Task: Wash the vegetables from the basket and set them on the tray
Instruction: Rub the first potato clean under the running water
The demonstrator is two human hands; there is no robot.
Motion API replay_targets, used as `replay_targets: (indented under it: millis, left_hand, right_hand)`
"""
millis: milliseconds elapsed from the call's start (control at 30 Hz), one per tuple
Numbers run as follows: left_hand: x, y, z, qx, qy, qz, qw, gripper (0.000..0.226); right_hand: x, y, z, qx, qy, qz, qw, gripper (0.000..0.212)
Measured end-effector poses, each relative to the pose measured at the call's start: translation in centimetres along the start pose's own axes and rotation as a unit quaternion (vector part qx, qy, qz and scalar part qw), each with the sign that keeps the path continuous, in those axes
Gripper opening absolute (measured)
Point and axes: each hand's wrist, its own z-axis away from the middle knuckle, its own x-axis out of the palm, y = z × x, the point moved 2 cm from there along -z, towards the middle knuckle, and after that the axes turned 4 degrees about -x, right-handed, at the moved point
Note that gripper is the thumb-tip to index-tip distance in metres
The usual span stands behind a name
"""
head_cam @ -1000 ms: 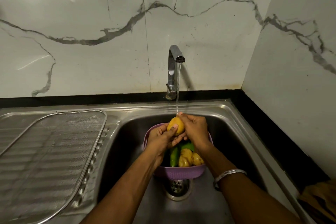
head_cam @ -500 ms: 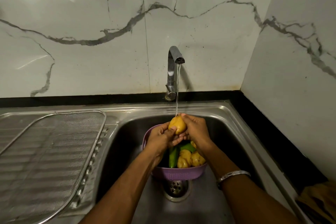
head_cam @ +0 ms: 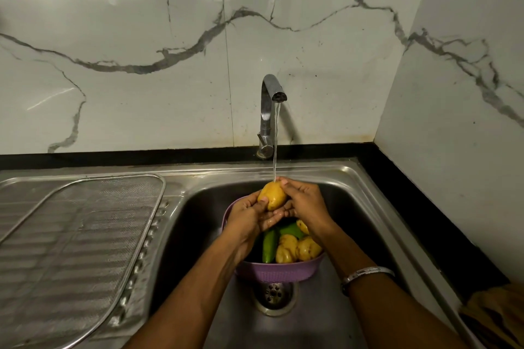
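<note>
A yellow potato (head_cam: 272, 195) is held under the running water, above the purple basket (head_cam: 279, 271) that sits in the sink. My left hand (head_cam: 247, 216) cups the potato from below and the left, thumb on its skin. My right hand (head_cam: 305, 204) grips it from the right, fingers curled over its top. Inside the basket lie several more potatoes (head_cam: 297, 248) and green vegetables (head_cam: 269, 245), partly hidden by my wrists. The metal mesh tray (head_cam: 76, 246) lies on the drainboard at the left.
The steel tap (head_cam: 268, 110) pours a thin stream straight onto the potato. The sink basin (head_cam: 365, 224) has its drain (head_cam: 273, 293) just in front of the basket. Marble walls close the back and right; a brown cloth (head_cam: 496, 317) lies at the lower right.
Both hands have turned the potato a little under the stream; it stays at the same spot. The basket and the tray have not moved.
</note>
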Motion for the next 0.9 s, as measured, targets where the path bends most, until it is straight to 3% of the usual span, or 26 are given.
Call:
replay_targets:
  millis: [133, 300, 400, 500, 633, 733, 833, 900]
  left_hand:
    - [-0.3, -0.1, -0.3, -0.012, 0.013, -0.035, 0.999, 0.03]
    - [0.5, -0.5, -0.1, -0.017, 0.033, -0.164, 0.986, 0.026]
    - [0.4, -1.2, -0.4, 0.041, 0.038, -0.282, 0.958, 0.021]
    - [-0.4, -2.0, -0.6, 0.055, 0.032, -0.375, 0.925, 0.043]
    - [-0.5, -1.1, -0.7, 0.074, 0.087, -0.311, 0.943, 0.035]
    - [0.0, -0.6, -0.3, 0.077, 0.067, -0.265, 0.959, 0.03]
    - [0.1, -0.8, 0.2, 0.111, 0.038, -0.314, 0.942, 0.026]
    - [-0.1, -0.9, 0.1, 0.12, 0.041, -0.326, 0.937, 0.025]
  right_hand:
    - [0.5, -0.3, 0.3, 0.001, -0.032, -0.01, 0.999, 0.025]
    - [0.4, -0.3, 0.7, -0.01, 0.035, 0.055, 0.998, 0.022]
    - [-0.1, -0.3, 0.5, 0.018, 0.032, 0.107, 0.994, 0.029]
    - [-0.4, -0.3, 0.7, 0.037, -0.025, 0.119, 0.992, 0.03]
    - [0.0, -0.5, 0.9, 0.06, -0.08, 0.062, 0.993, 0.025]
    - [0.2, -0.7, 1.1, 0.073, -0.036, 0.014, 0.997, 0.021]
    - [0.3, -0.4, 1.0, 0.055, 0.038, 0.018, 0.998, 0.017]
    - [0.4, -0.2, 0.8, 0.047, 0.042, 0.027, 0.998, 0.018]
